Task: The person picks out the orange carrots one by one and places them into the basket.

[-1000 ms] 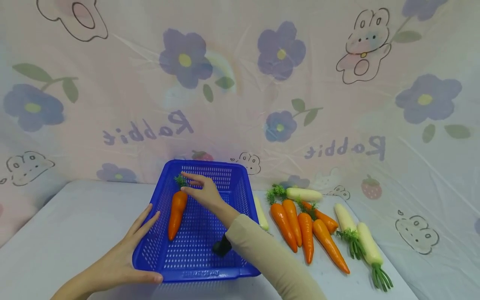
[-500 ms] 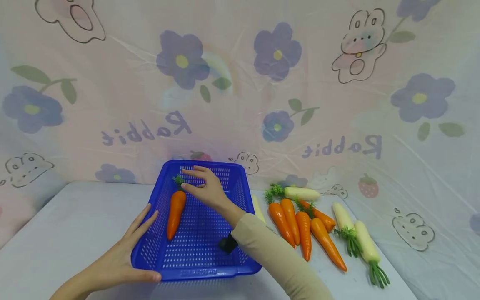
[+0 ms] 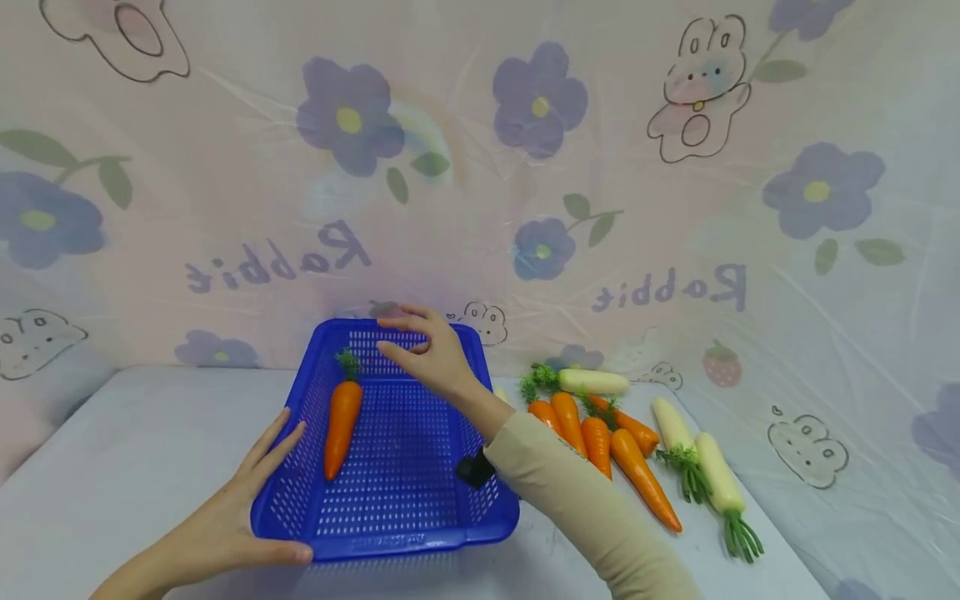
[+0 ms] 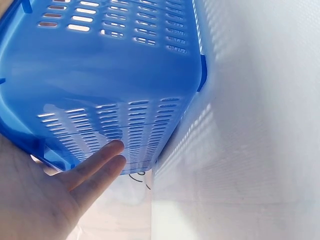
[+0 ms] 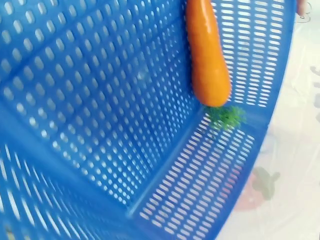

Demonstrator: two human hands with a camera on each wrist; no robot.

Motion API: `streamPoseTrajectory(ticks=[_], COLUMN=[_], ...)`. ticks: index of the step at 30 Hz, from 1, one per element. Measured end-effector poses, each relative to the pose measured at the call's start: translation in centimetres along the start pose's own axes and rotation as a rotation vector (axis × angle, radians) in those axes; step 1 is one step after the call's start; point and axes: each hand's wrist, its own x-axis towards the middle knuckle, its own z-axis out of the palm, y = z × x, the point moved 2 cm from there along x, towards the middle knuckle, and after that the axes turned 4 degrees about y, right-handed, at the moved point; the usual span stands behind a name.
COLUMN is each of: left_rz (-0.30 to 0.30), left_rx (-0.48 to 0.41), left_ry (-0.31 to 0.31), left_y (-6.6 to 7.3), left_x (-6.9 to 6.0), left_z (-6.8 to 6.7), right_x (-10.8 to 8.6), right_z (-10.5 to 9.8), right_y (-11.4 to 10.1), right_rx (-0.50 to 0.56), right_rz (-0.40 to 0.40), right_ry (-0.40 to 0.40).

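Note:
A blue perforated basket (image 3: 405, 542) stands on the white table, one orange carrot (image 3: 342, 429) lying along its left side, green top toward the back. Against the basket's left rim rests my left hand (image 3: 217, 521), thumb at the front corner and fingers spread along the side; the left wrist view shows two straight fingers beside the basket wall (image 4: 100, 75). Over the back part of the basket hovers my right hand (image 3: 438, 358), fingers apart and holding nothing. In the right wrist view the carrot (image 5: 207, 60) lies by the basket wall, out of that hand's touch.
Right of the basket lie several carrots (image 3: 645, 479), partly behind my right sleeve (image 3: 592, 508). A white radish (image 3: 592, 382) lies behind them, and two more (image 3: 720, 475) are at the right edge. A patterned curtain (image 3: 465, 192) hangs behind the table.
My right hand has moved away from the carrot's green top, up and to the right. My left hand has stayed at the basket's side. The head view has shifted slightly.

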Motion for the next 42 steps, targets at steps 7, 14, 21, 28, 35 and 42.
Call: streamPoseTrajectory(ticks=[7, 14, 21, 28, 35, 42], left_rz=[0.021, 0.048, 0.019, 0.011, 0.023, 0.028], left_rx=[-0.008, -0.021, -0.004, 0.003, 0.025, 0.035], left_ry=[0.005, 0.008, 0.008, -0.006, 0.008, 0.005], left_y=[0.0, 0.1, -0.2, -0.3, -0.6, -0.9], left_x=[0.1, 0.3, 0.3, 0.2, 0.2, 0.2], left_z=[-0.1, -0.1, 0.1, 0.2, -0.1, 0.1], right_x=[0.2, 0.1, -0.6, -2.1, -3.1, -4.3], right_z=[-1.5, -2.8, -4.3, -6.6, -8.1, -9.0], right_y=[-0.6, -0.6, -0.3, 0.8, 2.2, 3.6], right_rx=[-0.005, -0.039, -0.064, -0.110, -0.108, -0.120], right_rz=[-0.045, -0.054, -0.041, -0.030, -0.007, 0.031], right_ry=[0.015, 0.032, 0.023, 0.067, 0.112, 0.129])
